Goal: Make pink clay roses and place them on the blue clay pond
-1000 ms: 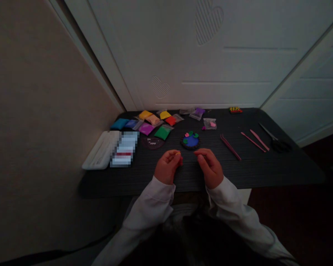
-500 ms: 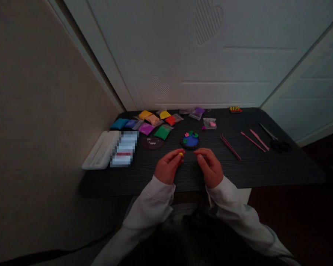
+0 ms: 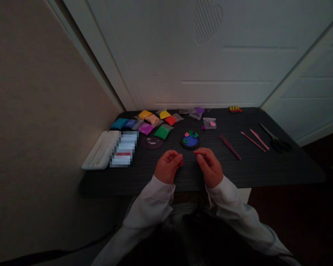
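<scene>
My left hand (image 3: 169,166) is closed just above the near part of the table, its thumb pressed against the curled fingers. The small piece of yellow clay seen there a moment ago is now hidden by the fingers. To its right, my right hand (image 3: 210,168) is pinched, thumb against forefinger; whether something tiny sits between them I cannot make out. The hands are apart. Just beyond them lies a round clay pond (image 3: 191,141), blue inside a dark brown rim, with green leaf shapes and a pink flower on it.
Bags of coloured clay, among them a green one (image 3: 163,132), lie at the back left. A white case (image 3: 101,150) and a blurred pale rectangle (image 3: 124,149) are left. Tweezers (image 3: 230,147), pink modelling tools (image 3: 259,139) and scissors (image 3: 274,140) lie right.
The yellow clay in my left hand has gone out of sight as the thumb and fingers shifted over it. My right hand has barely moved.
</scene>
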{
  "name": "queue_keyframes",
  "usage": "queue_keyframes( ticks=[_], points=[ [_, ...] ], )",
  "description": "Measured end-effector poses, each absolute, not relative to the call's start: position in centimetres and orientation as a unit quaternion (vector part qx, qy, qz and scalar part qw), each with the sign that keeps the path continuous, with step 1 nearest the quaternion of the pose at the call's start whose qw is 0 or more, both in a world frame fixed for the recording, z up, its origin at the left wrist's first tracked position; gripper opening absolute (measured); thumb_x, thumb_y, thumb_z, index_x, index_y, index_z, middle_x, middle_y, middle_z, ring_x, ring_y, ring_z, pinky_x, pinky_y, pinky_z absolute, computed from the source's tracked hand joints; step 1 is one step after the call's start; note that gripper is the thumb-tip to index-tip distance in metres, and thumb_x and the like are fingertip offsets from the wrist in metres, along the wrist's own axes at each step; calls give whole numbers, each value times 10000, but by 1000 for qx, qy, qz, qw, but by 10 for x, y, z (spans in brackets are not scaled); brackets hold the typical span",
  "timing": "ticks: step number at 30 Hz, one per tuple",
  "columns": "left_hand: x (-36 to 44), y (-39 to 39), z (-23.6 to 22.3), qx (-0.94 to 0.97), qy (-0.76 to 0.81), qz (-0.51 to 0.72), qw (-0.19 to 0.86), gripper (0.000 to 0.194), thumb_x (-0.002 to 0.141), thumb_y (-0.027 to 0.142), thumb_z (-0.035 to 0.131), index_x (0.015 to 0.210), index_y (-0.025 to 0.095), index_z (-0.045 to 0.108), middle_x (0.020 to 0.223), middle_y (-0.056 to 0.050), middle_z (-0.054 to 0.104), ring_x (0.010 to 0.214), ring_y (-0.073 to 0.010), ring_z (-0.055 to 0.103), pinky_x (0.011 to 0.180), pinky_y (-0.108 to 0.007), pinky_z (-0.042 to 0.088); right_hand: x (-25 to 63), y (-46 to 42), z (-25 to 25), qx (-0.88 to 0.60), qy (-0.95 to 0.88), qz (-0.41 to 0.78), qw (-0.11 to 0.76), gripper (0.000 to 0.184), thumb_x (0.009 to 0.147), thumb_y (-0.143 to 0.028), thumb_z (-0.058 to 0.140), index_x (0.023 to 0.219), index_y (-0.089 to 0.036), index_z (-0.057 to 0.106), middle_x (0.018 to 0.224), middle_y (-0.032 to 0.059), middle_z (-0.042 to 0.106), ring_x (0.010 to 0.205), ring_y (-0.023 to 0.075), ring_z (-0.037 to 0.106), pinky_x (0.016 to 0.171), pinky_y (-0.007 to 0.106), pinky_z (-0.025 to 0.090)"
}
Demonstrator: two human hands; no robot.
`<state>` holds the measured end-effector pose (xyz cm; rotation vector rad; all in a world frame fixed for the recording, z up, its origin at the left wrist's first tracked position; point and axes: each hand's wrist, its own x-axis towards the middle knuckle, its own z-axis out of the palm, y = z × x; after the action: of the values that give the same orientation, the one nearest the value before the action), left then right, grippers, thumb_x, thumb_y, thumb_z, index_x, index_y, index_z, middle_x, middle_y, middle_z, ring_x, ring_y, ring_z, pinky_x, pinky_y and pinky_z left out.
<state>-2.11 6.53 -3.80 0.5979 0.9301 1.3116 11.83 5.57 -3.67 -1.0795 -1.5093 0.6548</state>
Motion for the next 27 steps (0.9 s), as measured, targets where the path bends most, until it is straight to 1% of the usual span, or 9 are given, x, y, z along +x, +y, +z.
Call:
queue_keyframes(
  ticks=[4,6,10,12,15,17,19,24,27],
  points=[
    [-21,64,-38,286,417,555,660,269,601,211,664,854,170,582,707,-2,638,626,-76,563,630,-226,431,119,56,-38,-453,-639,277,556,153,799,-245,449,892,-216,567,899,45,545,873,157,515,760,316,413],
    [-20,64,-40,306,421,545,657,288,632,236,641,907,164,597,755,-17,644,645,-74,559,653,-228,429,119,57,-38,-452,-639,278,557,154,800,-243,447,892,-215,567,898,44,545,875,157,514,761,316,413],
    [-21,64,-44,349,434,529,641,207,623,250,651,791,132,621,635,-5,626,574,-71,530,592,-214,408,119,57,-38,-453,-638,278,558,156,800,-245,448,893,-213,569,897,45,546,875,159,516,758,315,414],
    [-23,64,-45,366,437,524,632,178,587,240,679,703,134,595,564,15,603,519,-69,507,544,-211,390,119,56,-37,-454,-637,278,557,157,800,-246,448,894,-213,569,899,47,547,878,160,515,759,318,414],
    [-24,64,-44,380,439,523,624,189,568,245,691,637,144,547,542,24,598,497,-74,503,528,-217,390,118,56,-37,-455,-636,278,557,158,800,-249,448,894,-215,570,898,48,547,877,163,514,754,324,415],
    [-24,64,-44,384,440,523,621,180,591,264,674,658,144,558,573,8,618,514,-80,517,547,-227,406,118,56,-37,-455,-636,279,558,158,799,-248,448,894,-215,570,895,48,546,872,161,515,749,322,416],
    [-23,63,-45,385,442,522,619,188,621,283,650,731,141,593,638,-22,644,557,-95,542,585,-245,429,119,56,-37,-455,-636,279,558,158,800,-247,446,891,-215,570,896,47,546,870,160,516,744,319,416],
    [-20,63,-47,393,450,523,608,309,658,318,611,913,144,624,833,-81,664,710,-136,584,671,-281,454,119,56,-37,-457,-634,280,557,164,802,-259,441,887,-217,575,896,47,549,870,163,517,739,320,418],
    [-21,63,-47,405,459,517,599,299,648,312,621,900,151,636,813,-69,666,696,-125,578,678,-271,446,119,56,-38,-457,-632,281,559,161,800,-258,445,883,-217,576,899,47,549,878,163,517,750,320,418]
  ],
)
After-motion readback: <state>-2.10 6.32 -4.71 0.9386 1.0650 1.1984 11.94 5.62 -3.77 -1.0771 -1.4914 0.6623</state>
